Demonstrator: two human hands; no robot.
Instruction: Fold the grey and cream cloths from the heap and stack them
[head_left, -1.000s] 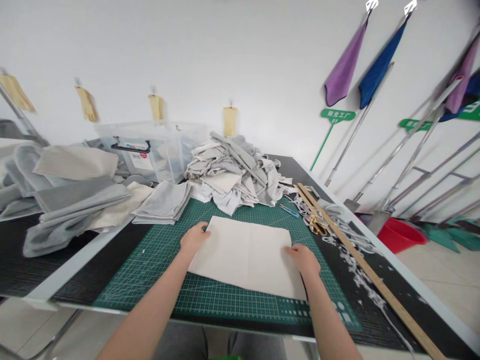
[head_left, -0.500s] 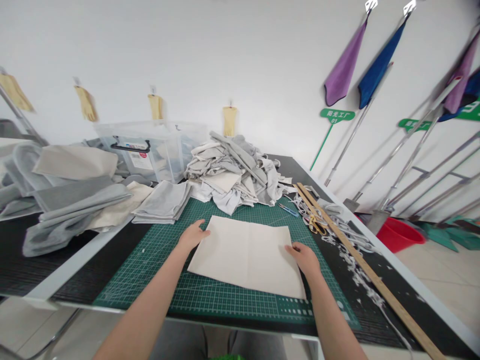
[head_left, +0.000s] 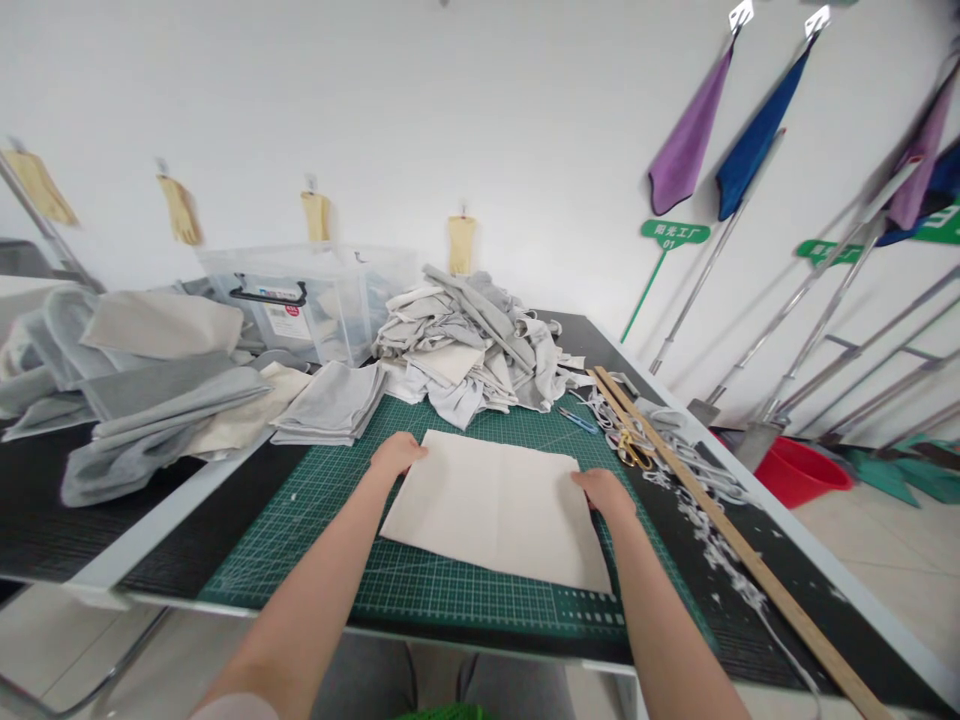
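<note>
A rectangular piece of cream cloth with a crease down its middle lies on the green cutting mat. My left hand pinches its far left corner, thumb on top and the other fingers curled out of sight. At the right edge, near the far corner, my right hand grips the cloth in the same way, its fingertips mostly hidden. A blue craft knife rests on the mat beyond the cloth, and gold-handled scissors lie to the right.
Grey and cream cloths are heaped in a pile at the back. A folded grey stack and more cloths lie left, before a clear plastic bin. A long wooden strip runs along the right, beside white scraps.
My left hand's fingers have closed on the cloth's corner from a looser, spread pose. My right hand's fingers have tucked in at the edge. The cloth has barely moved.
</note>
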